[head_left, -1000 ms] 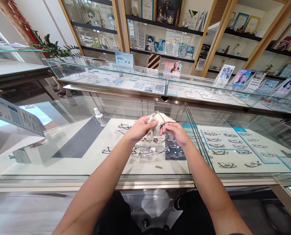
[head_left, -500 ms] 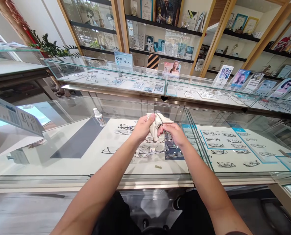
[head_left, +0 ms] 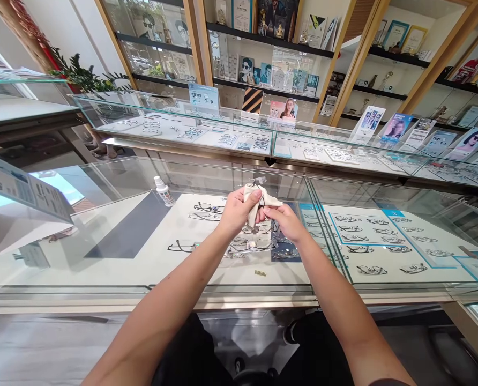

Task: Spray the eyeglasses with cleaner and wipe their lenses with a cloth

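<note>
My left hand (head_left: 236, 210) is closed on a cream-coloured cleaning cloth (head_left: 252, 215), thumb pressed on top. From the opposite side, my right hand (head_left: 284, 220) pinches the cloth's right end between thumb and fingers. A pair of eyeglasses (head_left: 258, 182) is caught in the folds; a bit of lens and rim shows above the cloth, the rest being covered by cloth and fingers. Both hands are above a glass display case (head_left: 142, 273). To the left, a white spray bottle (head_left: 164, 192) stands upright on the glass.
Under the glass lie several eyeglass frames (head_left: 183, 246), with further rows of frames (head_left: 371, 270) in the right-hand case. A folded sign (head_left: 25, 193) stands at the left. Behind runs a second display counter (head_left: 174, 143) bearing small signs, then wall shelves (head_left: 269, 40).
The cloth has been bunched and turned a little between my hands, and more of the lens now shows above it. My left hand has shifted slightly right. The spray bottle stays put.
</note>
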{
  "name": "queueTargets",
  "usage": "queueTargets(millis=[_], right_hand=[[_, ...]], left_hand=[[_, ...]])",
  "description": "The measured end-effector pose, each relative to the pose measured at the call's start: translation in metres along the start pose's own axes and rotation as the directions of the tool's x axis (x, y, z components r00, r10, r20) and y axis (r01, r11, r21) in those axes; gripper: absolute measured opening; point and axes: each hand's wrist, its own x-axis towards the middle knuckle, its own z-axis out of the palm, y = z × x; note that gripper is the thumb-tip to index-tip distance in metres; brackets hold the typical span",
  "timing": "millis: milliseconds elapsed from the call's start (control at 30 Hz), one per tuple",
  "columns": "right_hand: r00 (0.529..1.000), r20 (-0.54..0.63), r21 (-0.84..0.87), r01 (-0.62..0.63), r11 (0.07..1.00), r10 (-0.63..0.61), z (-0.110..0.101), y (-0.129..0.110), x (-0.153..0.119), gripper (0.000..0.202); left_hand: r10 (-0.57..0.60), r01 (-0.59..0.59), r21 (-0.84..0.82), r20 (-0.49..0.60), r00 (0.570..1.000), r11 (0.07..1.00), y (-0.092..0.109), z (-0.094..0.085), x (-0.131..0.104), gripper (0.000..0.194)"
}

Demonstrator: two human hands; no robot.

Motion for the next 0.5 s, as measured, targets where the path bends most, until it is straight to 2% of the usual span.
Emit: queueTargets(millis=[133, 233, 367, 433, 500], right_hand=[[1.000, -0.022, -0.020, -0.014, 1.000, 0.014, 0.003, 0.000, 0.000, 0.043], [0.998, -0.057, 0.008, -0.010, 1.000, 0.010, -0.003, -0.003, -0.002, 0.039], [0.972, -0.225, 0.107, 0.090, 0.990, -0.064, -0.018, -0.013, -0.007, 0.026], [0.937, -0.321, 0.093, 0.176, 0.980, -0.138, -0.025, -0.017, -0.008, 0.022], [0.909, -0.370, 0.058, 0.226, 0.972, -0.189, -0.027, -0.018, -0.009, 0.021]], left_hand=[[-0.027, 0.026, -0.013, -0.056, 0.998, 1.000, -0.002, 0.002, 0.002, 0.063], [-0.078, 0.069, -0.099, -0.099, 0.992, 0.993, -0.006, -0.003, 0.009, 0.064], [-0.070, 0.036, -0.160, -0.210, 0.975, 0.987, -0.009, -0.011, 0.016, 0.070], [-0.105, 0.088, -0.103, -0.174, 0.979, 0.991, -0.009, -0.011, 0.015, 0.070], [-0.148, 0.146, -0.027, -0.089, 0.985, 0.989, -0.009, -0.009, 0.011, 0.069]])
